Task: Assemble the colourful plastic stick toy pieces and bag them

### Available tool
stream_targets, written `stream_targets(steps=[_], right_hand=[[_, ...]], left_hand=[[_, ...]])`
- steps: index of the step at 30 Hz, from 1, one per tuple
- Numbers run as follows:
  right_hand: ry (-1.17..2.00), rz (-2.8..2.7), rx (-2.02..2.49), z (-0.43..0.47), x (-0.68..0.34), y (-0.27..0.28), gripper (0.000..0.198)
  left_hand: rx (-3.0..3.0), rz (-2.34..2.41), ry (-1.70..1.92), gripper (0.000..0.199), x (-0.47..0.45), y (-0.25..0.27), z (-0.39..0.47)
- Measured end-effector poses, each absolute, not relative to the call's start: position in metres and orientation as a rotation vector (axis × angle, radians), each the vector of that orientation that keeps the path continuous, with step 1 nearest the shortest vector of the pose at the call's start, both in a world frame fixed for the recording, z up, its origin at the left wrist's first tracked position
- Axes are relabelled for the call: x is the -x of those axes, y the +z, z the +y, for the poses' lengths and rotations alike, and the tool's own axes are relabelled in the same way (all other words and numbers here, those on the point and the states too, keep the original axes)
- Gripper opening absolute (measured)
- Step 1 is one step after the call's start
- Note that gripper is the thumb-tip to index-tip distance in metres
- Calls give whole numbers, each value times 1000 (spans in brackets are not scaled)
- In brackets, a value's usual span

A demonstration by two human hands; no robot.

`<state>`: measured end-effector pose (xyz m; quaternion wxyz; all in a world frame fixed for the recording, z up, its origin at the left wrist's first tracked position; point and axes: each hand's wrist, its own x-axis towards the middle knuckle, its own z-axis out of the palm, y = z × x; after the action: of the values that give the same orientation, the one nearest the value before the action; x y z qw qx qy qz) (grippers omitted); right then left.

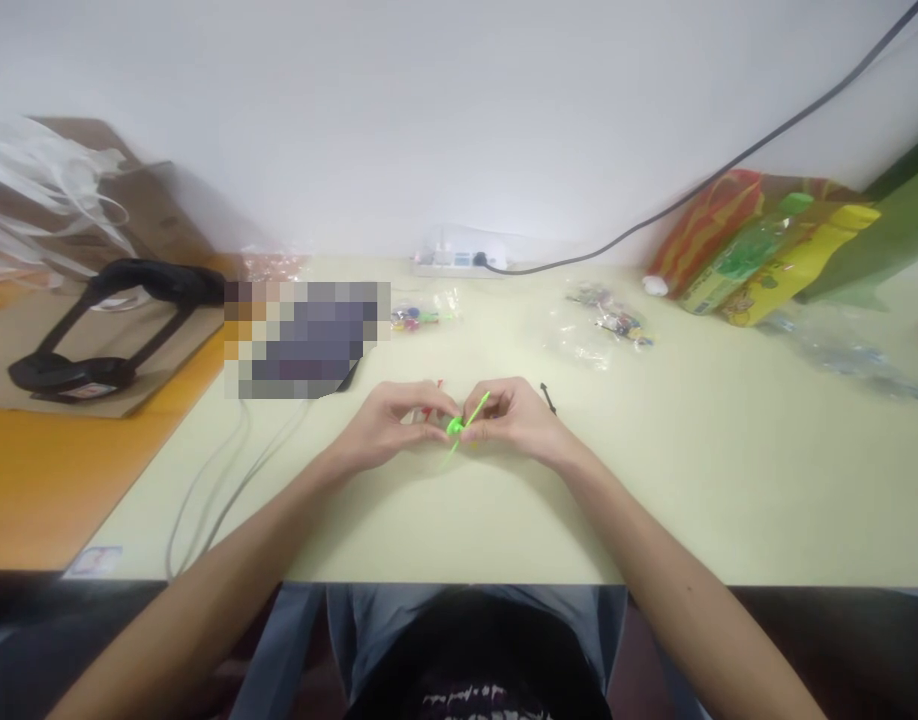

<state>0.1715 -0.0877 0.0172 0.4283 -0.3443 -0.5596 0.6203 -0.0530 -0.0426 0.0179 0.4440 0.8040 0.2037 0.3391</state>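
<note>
Above the middle of the pale yellow table (459,530), my left hand (388,425) and my right hand (515,420) meet at a small bright green plastic piece (456,427). It has a rounded part at the left fingertips and a thin slanted stick with an arrow-like tip (483,400) by the right fingers. Both hands are closed in a pinch on it; whether it is one part or two I cannot tell. A red piece (429,411) shows partly behind my left fingers. Just beyond my right hand lies a small black arrow-shaped piece (549,397).
Clear bags of small coloured parts (622,325) lie towards the wall. A blurred-out dark device (309,335) with cables is on the left, beyond it a black frame (114,330) on cardboard. A power strip (459,258) and bottle-shaped packs (796,260) stand at the back.
</note>
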Motion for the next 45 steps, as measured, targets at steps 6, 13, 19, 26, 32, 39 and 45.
stream_targets(steps=[6,13,19,26,32,39,45], right_hand=[[1562,-1394,875,-87,-172,15,36],[1566,-1390,878,-87,-170,14,38],[1523,-1413,930,-89,-169,19,40],[1404,-1410,988,-88,-168,18,43],[1313,-1376,977,-89,-171,23,41],[1149,-1146,1006,-83,-194,28,44],[894,-1413,1169,-84,-203,30,28]], left_hand=[[-2028,497,846,22,53,17,-42],[-1984,500,845,21,53,16,-42],[-1962,500,863,21,49,15,-46],[-2031,606,944,21,51,17,-45],[-2237,769,1016,25,53,18,-42],[-2544,854,802,20,55,14,-33],[-2614,936,654,23,55,8,-31]])
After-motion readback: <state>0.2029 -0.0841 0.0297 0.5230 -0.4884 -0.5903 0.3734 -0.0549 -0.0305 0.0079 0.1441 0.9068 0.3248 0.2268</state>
